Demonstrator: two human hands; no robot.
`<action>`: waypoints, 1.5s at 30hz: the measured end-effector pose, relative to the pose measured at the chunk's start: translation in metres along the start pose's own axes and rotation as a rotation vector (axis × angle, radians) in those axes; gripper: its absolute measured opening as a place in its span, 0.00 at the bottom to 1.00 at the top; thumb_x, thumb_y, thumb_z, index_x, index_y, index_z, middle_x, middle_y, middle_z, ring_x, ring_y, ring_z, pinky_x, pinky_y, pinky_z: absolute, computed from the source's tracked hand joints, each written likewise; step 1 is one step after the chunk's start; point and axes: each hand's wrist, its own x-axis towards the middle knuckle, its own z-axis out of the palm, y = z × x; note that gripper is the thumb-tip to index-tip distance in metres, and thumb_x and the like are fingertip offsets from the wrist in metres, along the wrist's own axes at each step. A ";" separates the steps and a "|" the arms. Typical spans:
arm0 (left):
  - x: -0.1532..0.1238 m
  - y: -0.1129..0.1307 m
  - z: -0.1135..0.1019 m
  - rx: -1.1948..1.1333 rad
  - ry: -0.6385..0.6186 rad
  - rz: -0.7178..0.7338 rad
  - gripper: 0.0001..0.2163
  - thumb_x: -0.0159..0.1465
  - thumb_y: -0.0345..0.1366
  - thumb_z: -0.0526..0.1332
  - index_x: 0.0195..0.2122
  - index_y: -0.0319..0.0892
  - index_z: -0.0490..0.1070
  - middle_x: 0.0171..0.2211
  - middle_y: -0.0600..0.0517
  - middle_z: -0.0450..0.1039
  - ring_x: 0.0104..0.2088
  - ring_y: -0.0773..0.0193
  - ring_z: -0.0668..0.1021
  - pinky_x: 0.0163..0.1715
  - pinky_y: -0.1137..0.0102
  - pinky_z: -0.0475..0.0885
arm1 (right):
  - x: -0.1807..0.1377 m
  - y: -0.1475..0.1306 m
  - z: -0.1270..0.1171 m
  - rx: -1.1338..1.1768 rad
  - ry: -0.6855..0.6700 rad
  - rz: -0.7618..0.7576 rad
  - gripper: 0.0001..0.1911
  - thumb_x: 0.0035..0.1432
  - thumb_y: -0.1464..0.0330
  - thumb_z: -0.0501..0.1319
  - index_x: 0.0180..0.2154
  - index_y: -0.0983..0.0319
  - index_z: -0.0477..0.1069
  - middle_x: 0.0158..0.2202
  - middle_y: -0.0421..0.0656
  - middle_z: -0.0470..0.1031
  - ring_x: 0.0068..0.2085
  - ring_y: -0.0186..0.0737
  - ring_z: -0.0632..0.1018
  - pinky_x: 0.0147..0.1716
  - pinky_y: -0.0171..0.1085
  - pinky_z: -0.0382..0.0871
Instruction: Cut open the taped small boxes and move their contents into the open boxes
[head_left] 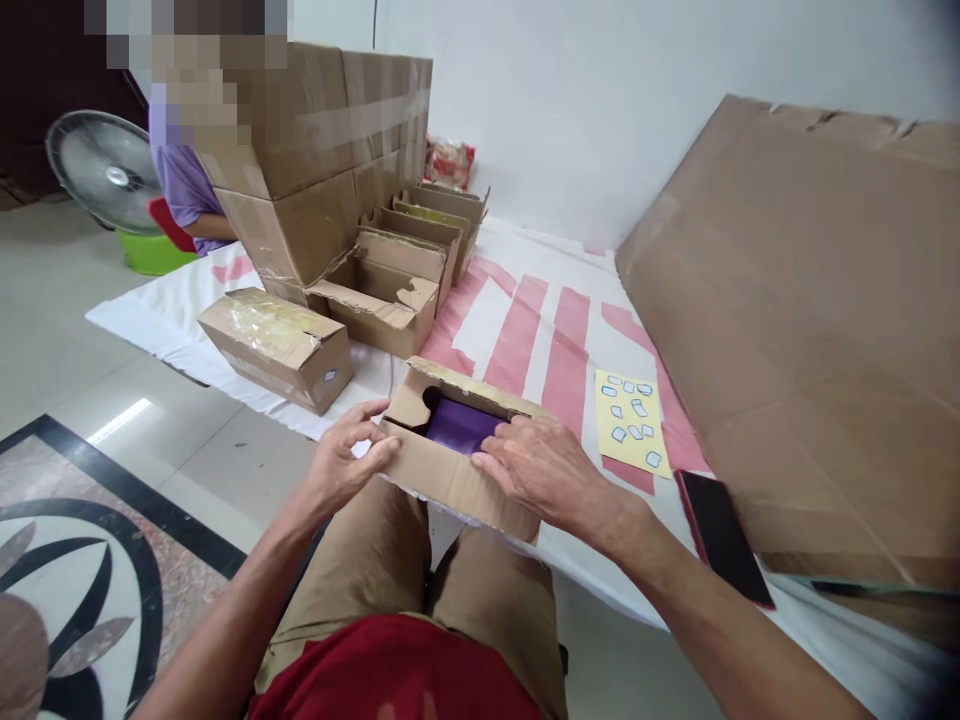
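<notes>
A small open cardboard box (442,472) lies in front of me at the table's near edge, just above my lap. Inside it sits a smooth purple item (459,428), its right part hidden. My left hand (351,455) grips the box's left end, thumb on the near wall and fingers at the corner. The fingers of my right hand (541,468) curl over the right end of the opening, its thumb pressed at the near wall beside the purple item. What its fingertips touch inside is hidden.
A closed carton (274,345) stands left of the box, with several open cartons (382,300) behind it. Big stacked cartons (315,160) rise at the back left. Rightward are a yellow sticker sheet (630,425), a phone (724,540) and a large cardboard panel (810,330). Someone's purple sleeve (187,180) shows behind.
</notes>
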 end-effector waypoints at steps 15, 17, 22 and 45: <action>0.048 0.039 0.009 0.609 -0.528 0.727 0.16 0.56 0.26 0.58 0.42 0.46 0.79 0.49 0.44 0.83 0.60 0.45 0.77 0.69 0.45 0.58 | -0.072 0.033 0.025 -0.155 0.235 0.078 0.10 0.69 0.74 0.59 0.35 0.62 0.77 0.35 0.46 0.80 0.41 0.47 0.76 0.41 0.43 0.60; 0.059 0.046 0.013 0.680 -0.606 0.747 0.10 0.56 0.27 0.58 0.34 0.46 0.77 0.36 0.45 0.82 0.50 0.47 0.81 0.69 0.43 0.57 | -0.061 0.024 0.024 -0.196 0.235 0.108 0.10 0.67 0.77 0.59 0.36 0.63 0.77 0.36 0.48 0.80 0.41 0.48 0.75 0.41 0.43 0.60; 0.064 0.055 0.013 0.851 -0.500 0.860 0.11 0.65 0.30 0.56 0.27 0.46 0.73 0.27 0.50 0.73 0.36 0.54 0.76 0.68 0.43 0.57 | -0.033 0.016 0.021 -0.176 0.120 0.029 0.14 0.63 0.83 0.56 0.39 0.63 0.77 0.40 0.49 0.80 0.43 0.47 0.77 0.44 0.43 0.61; 0.008 -0.007 0.034 0.695 0.227 0.415 0.16 0.69 0.44 0.61 0.53 0.41 0.75 0.58 0.37 0.74 0.62 0.44 0.76 0.69 0.41 0.57 | 0.047 0.024 0.040 0.007 -0.250 0.027 0.26 0.63 0.70 0.63 0.61 0.71 0.70 0.49 0.62 0.81 0.50 0.61 0.84 0.44 0.45 0.73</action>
